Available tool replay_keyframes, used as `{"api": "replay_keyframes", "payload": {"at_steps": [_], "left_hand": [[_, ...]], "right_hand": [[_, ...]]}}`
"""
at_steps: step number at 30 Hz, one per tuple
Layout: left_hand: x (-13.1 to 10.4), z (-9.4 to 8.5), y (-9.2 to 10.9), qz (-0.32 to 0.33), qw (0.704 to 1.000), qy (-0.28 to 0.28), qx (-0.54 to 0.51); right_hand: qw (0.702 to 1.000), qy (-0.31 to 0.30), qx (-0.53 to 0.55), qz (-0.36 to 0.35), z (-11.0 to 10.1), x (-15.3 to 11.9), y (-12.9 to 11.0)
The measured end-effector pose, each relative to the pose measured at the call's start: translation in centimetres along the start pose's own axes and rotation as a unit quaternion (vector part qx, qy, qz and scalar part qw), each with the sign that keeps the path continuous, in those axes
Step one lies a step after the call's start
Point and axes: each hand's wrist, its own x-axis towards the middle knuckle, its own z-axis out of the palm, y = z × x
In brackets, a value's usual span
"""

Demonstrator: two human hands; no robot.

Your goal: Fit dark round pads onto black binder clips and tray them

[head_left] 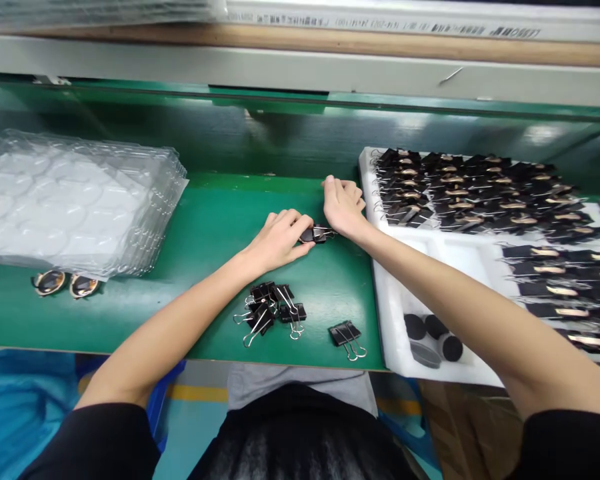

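Near the middle of the green table, a black binder clip with silver wire handles sits between my two hands. My left hand has its fingers and thumb closed around the left end of the clipped dark piece. Beside the clip's wire handles on the right is my right hand, with its fingers curled; whether it holds anything is hidden. Several loose black binder clips lie in a pile nearer the front edge, and a single clip rests to their right.
A white foam tray on the right holds rows of clipped pieces and several dark round discs. Stacked clear plastic trays stand at left, with sunglasses before them. A metal shelf edge crosses the back.
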Motion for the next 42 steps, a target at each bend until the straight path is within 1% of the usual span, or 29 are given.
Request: {"api": "replay_keyframes", "payload": {"at_steps": [2, 3, 4, 5, 6, 7, 8, 9, 11, 12, 13, 15, 18, 20, 22, 25, 27, 30, 33, 35, 39, 40, 42], "left_hand": [[-0.2, -0.4, 0.7, -0.052, 0.997, 0.006, 0.058], [-0.3, -0.7, 0.9, -0.082, 0.993, 0.009, 0.084], [-0.5, -1.0, 1.1, -0.108, 0.989, 0.012, 0.104], [-0.6, -1.4, 1.2, -0.124, 0.985, 0.014, 0.115], [-0.7, -1.8, 1.1, -0.125, 0.985, 0.012, 0.115], [-0.8, -2.2, 0.8, -0.105, 0.989, 0.003, 0.107], [-0.9, -2.6, 0.3, -0.069, 0.993, -0.012, 0.092], [-1.0, -2.9, -0.2, -0.021, 0.996, -0.033, 0.074], [-1.2, -3.3, -1.4, 0.07, 0.994, -0.078, 0.038], [-1.2, -3.3, -1.9, 0.095, 0.991, -0.091, 0.028], [-1.2, -3.2, -2.3, 0.103, 0.99, -0.095, 0.029], [-1.1, -2.7, -2.6, 0.091, 0.991, -0.079, 0.063], [-0.8, -1.9, -2.0, 0.07, 0.989, -0.041, 0.123], [-0.7, -1.8, -1.4, 0.07, 0.988, -0.026, 0.136], [-0.6, -2.1, -1.2, 0.083, 0.987, -0.014, 0.135], [-0.9, -2.8, -1.6, 0.117, 0.986, 0.0, 0.121], [-1.1, -3.1, -2.1, 0.127, 0.986, -0.01, 0.109], [-1.2, -3.0, -2.7, 0.107, 0.987, -0.026, 0.116], [-1.2, -2.8, -2.6, 0.07, 0.985, -0.008, 0.158], [-1.1, -2.8, -2.5, 0.055, 0.984, 0.011, 0.171], [-1.3, -2.8, -2.8, 0.043, 0.986, 0.056, 0.153], [-1.3, -2.8, -3.1, 0.04, 0.987, 0.059, 0.143], [-1.4, -2.6, -3.7, 0.037, 0.992, 0.045, 0.112]], "right_hand": [[0.998, 0.021, 0.015, -0.053, -2.4, -0.7, -0.6], [0.995, 0.011, 0.009, -0.094, -4.0, -1.7, -0.9], [0.99, -0.026, -0.01, -0.139, -5.7, -3.0, -1.3], [0.98, -0.096, -0.045, -0.168, -7.4, -4.7, -1.6], [0.961, -0.181, -0.094, -0.187, -8.9, -6.7, -1.9], [0.932, -0.26, -0.149, -0.204, -10.2, -8.9, -2.0], [0.898, -0.319, -0.203, -0.225, -11.2, -11.1, -1.9], [0.865, -0.354, -0.247, -0.255, -11.8, -13.2, -1.7], [0.82, -0.378, -0.29, -0.318, -12.0, -16.4, -0.9], [0.808, -0.378, -0.296, -0.342, -11.7, -17.4, -0.5], [0.802, -0.371, -0.297, -0.361, -11.4, -18.0, 0.0], [0.802, -0.336, -0.303, -0.389, -10.7, -17.8, 0.7], [0.808, -0.248, -0.348, -0.407, -10.3, -15.5, 1.1], [0.811, -0.203, -0.381, -0.394, -10.1, -13.4, 1.1], [0.821, -0.18, -0.401, -0.365, -9.8, -11.4, 1.0], [0.839, -0.171, -0.402, -0.324, -8.9, -9.2, 0.6], [0.85, -0.174, -0.387, -0.311, -8.3, -8.4, 0.3], [0.86, -0.176, -0.369, -0.305, -7.5, -7.9, 0.0], [0.872, -0.17, -0.35, -0.297, -6.9, -7.7, 0.0], [0.889, -0.16, -0.32, -0.286, -6.5, -7.7, 0.3], [0.918, -0.136, -0.262, -0.265, -5.4, -7.7, 1.0], [0.922, -0.129, -0.251, -0.265, -5.2, -7.7, 1.2], [0.929, -0.108, -0.227, -0.273, -4.8, -7.5, 1.7]]}}
